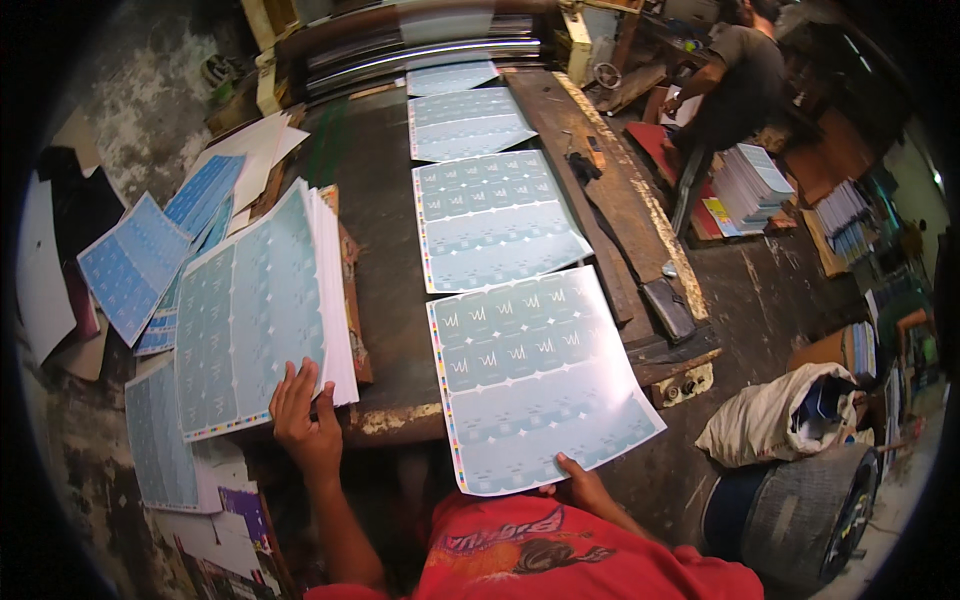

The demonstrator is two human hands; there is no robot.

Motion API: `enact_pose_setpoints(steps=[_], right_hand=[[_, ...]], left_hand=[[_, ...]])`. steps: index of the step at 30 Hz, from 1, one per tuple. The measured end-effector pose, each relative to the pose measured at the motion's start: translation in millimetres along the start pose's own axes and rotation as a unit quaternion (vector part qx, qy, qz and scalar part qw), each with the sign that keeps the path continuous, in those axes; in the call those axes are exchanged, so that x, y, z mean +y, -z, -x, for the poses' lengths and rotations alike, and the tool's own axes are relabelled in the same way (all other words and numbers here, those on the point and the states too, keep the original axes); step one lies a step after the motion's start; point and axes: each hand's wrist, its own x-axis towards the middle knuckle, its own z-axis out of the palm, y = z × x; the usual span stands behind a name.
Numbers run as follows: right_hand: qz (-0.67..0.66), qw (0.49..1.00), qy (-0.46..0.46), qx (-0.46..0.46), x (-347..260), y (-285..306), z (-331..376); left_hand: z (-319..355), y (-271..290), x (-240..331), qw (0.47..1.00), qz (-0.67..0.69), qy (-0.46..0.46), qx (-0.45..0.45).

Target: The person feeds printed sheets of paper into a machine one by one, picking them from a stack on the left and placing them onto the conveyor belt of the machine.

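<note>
In my right hand is the near edge of a large printed sheet, pinched with the thumb on top and the fingers hidden beneath. The sheet is pale teal and glossy, with rows of repeated white marks and a strip of colour patches down its left side. My left hand rests with fingers apart at the near corner of a thick stack of similar sheets, the thumb by its right side. Beyond the held sheet, a printed sheet and others lie in a line up to the machine's rollers.
A dark worn table lies under the sheets, with a chipped edge rail at its right. Loose blue sheets sit at far left. On the right are a white sack, a dark drum, paper stacks and another person.
</note>
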Motion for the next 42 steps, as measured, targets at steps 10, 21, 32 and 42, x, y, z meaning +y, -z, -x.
enact_pose_setpoints(steps=[10, 21, 32, 42], right_hand=[[0.033, 0.998, 0.048, -0.006, -25, -14, -35], [0.002, 0.986, 0.147, 0.074, -14, -34, -90], [0.109, 0.968, 0.224, 0.040, -36, -88, -97], [0.818, 0.411, 0.397, -0.064, -116, -140, -274]], left_hand=[[0, 5, 2, 0.999, 0.007, -0.006, -0.033], [3, 12, -5, 0.996, 0.053, 0.048, -0.048], [0, 4, -1, 0.979, 0.149, 0.138, 0.006], [-5, -6, 6, 0.947, 0.243, 0.203, 0.056]])
